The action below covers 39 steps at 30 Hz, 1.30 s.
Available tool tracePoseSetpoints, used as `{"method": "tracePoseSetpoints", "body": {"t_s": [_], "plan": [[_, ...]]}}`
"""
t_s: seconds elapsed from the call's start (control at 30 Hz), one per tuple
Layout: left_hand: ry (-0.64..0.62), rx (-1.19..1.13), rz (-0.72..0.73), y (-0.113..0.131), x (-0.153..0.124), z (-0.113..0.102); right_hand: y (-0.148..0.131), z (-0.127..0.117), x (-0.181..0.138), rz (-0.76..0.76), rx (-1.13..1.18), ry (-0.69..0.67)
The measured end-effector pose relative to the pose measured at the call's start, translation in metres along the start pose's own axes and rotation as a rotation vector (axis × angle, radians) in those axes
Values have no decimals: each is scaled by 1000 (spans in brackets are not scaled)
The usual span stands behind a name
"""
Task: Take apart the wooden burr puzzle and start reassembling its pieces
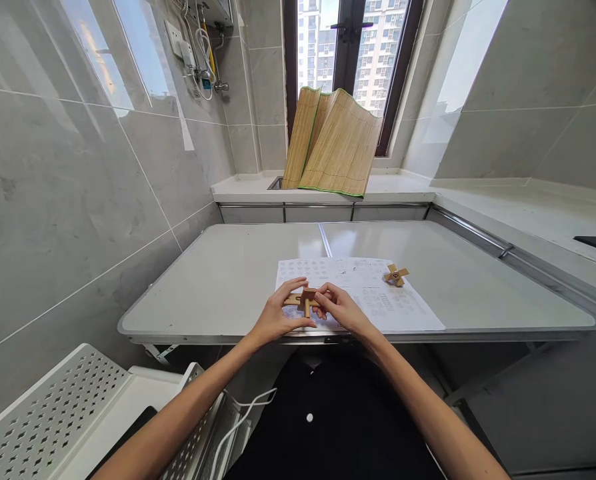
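A small wooden cross-shaped puzzle [305,300] is held just above a printed paper sheet [378,300] on the white folding table [218,280]. My left hand [277,316] grips its left side with curled fingers. My right hand [342,309] pinches its right side. A second wooden puzzle piece [396,274], star-shaped, lies alone on the sheet to the right, beyond my right hand.
A rolled bamboo mat [333,143] leans against the window at the back counter. Grey tiled walls close in on the left and right. A white perforated rack [53,413] with a white cable [238,420] stands at the lower left, below the table's edge.
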<state>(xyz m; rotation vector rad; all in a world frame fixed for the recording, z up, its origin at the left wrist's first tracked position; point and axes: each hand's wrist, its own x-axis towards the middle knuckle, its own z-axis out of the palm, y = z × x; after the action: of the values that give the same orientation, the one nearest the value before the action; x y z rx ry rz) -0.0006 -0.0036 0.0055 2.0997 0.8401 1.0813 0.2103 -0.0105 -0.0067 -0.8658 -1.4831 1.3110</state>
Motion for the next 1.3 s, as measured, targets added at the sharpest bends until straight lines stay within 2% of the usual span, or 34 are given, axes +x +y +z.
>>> {"method": "tracePoseSetpoints", "body": {"t_s": [0.13,0.33,0.53,0.73,0.87,0.93,1.0,1.1,1.2,1.3], "plan": [[-32,-114,-10,1,0,-1,2,4,3,45,45,32],[26,-171,-96,1,2,-7,0,12,15,81,81,91],[15,-213,-145,3,2,-7,7,14,21,75,121,186],[110,-125,-141,0,6,-8,12,-5,17,-13,158,385],[199,-188,-245,-8,9,-14,16,-25,3,-29,106,406],[187,-200,-304,-12,11,-18,21,-32,-5,-34,52,399],[127,-152,-337,-15,12,-23,26,-36,-10,-39,16,392],[48,59,-351,-18,12,-29,30,-37,-13,-33,-11,374],[41,276,-344,-23,12,-33,31,-37,-12,-22,-47,360],[54,350,-338,-30,12,-37,32,-38,-12,-14,-57,356]]}}
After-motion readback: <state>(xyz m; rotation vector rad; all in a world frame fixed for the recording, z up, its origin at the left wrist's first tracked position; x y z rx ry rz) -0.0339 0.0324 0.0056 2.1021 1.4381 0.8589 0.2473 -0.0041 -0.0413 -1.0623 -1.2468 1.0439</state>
